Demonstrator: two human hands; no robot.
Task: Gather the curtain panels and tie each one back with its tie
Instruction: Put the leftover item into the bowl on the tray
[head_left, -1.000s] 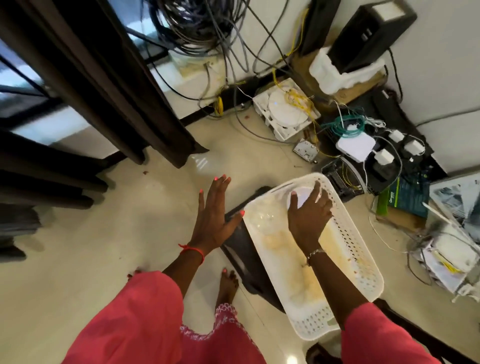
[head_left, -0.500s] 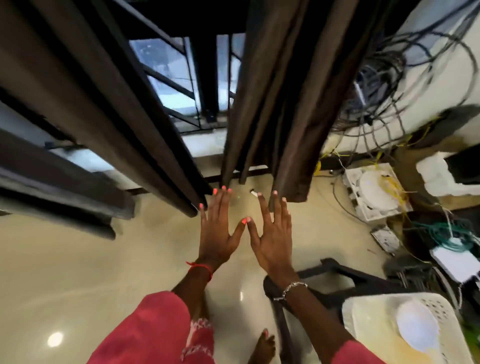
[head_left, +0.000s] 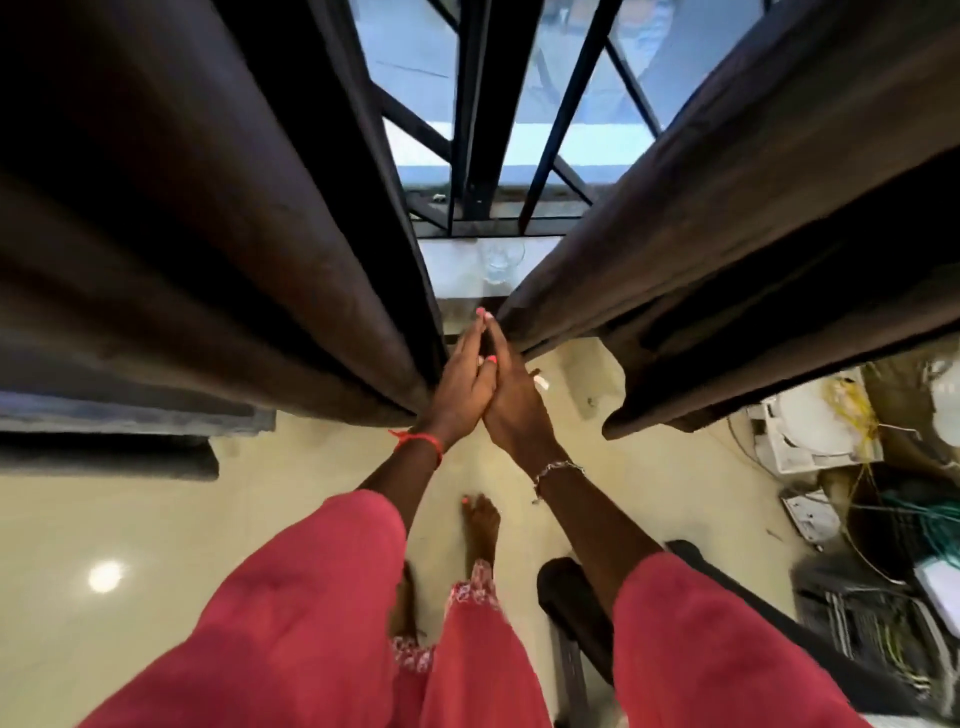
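Note:
Two dark brown curtain panels hang in front of a barred window (head_left: 498, 104). The left panel (head_left: 218, 234) and the right panel (head_left: 727, 234) leave a narrow gap between them. My left hand (head_left: 460, 384) and my right hand (head_left: 511, 400) reach into that gap side by side, fingers straight, palms pressed together. My left hand's back lies against the left panel's edge, and my right hand lies close to the right panel's edge. Neither hand holds anything. No tie shows.
A glass (head_left: 501, 262) stands on the white sill behind the gap. A black stool (head_left: 576, 608) is on the floor at my right. Cables, white boxes and network gear (head_left: 841, 467) crowd the floor at the far right. My foot (head_left: 480, 525) is below my hands.
My view rose from the white basket to the window. My right hand left the basket; both hands came together and moved forward into the gap between the panels.

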